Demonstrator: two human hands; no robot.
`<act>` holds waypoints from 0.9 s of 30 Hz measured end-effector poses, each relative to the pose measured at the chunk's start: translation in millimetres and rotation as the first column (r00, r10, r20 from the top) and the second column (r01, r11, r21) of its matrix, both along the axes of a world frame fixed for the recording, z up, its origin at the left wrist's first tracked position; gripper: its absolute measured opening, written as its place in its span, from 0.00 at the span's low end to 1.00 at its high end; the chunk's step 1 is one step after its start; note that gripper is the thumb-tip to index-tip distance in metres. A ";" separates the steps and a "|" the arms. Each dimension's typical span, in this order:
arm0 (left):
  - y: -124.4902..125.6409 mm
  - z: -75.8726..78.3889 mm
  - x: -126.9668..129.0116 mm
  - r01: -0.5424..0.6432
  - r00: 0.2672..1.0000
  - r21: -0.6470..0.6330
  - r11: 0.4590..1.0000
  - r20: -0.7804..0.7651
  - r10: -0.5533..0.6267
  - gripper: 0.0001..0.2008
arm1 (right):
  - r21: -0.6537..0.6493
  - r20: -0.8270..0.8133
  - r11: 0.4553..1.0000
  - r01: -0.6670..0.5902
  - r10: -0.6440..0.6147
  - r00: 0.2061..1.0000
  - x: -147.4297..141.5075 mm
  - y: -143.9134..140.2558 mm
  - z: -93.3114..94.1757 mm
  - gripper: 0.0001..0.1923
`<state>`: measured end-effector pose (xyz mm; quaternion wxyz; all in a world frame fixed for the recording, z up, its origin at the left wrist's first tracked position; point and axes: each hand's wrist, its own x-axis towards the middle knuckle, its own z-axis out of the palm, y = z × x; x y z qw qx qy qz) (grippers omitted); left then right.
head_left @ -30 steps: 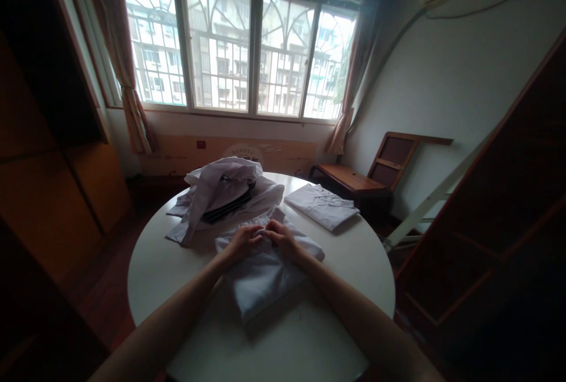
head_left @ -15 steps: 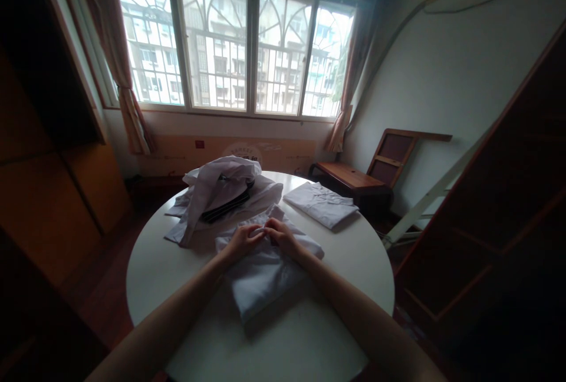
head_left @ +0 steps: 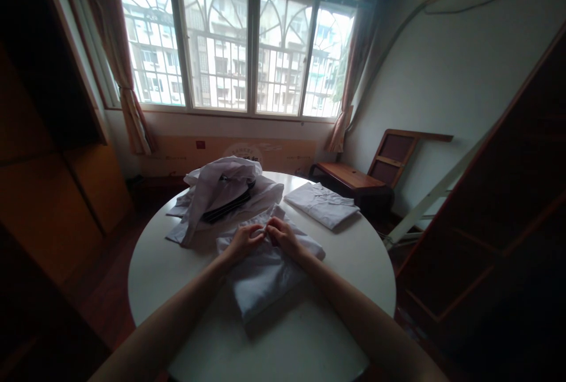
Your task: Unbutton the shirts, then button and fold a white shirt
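Note:
A white shirt [head_left: 260,276] lies partly folded on the round white table [head_left: 309,341] in front of me. My left hand [head_left: 244,240] and my right hand [head_left: 282,236] meet at its far end, near the collar, fingers pinching the cloth close together. Both forearms reach in from the bottom edge over the table.
A heap of white garments with dark hangers [head_left: 221,196] lies at the table's far left. A folded white shirt [head_left: 322,205] rests at the far right. Beyond stand a wooden bench [head_left: 349,178], a leaning wooden frame [head_left: 393,158], a white pole [head_left: 424,205] and a large window [head_left: 234,46].
Both hands stay pinched at the shirt's collar end, with only slight finger movement. The view shifted a little.

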<state>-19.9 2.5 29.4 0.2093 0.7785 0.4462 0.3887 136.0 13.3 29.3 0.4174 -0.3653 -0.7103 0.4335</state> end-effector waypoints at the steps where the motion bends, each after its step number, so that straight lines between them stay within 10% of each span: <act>1: 0.0 -0.3 0.2 -0.003 1.000 0.001 1.000 -0.001 0.003 0.12 | 0.014 0.000 1.000 0.002 -0.002 1.000 -0.1 -0.5 0.2 0.06; 17: 4.5 1.1 0.3 0.051 0.993 -0.075 0.996 0.109 -0.042 0.16 | 0.503 0.196 0.862 0.071 -0.193 0.961 0.2 -4.5 0.8 0.06; 27: 6.4 4.5 -11.6 0.068 0.990 -0.137 0.988 0.129 -0.050 0.15 | 0.560 0.214 0.817 0.140 -0.307 0.927 -1.1 -5.8 0.2 0.04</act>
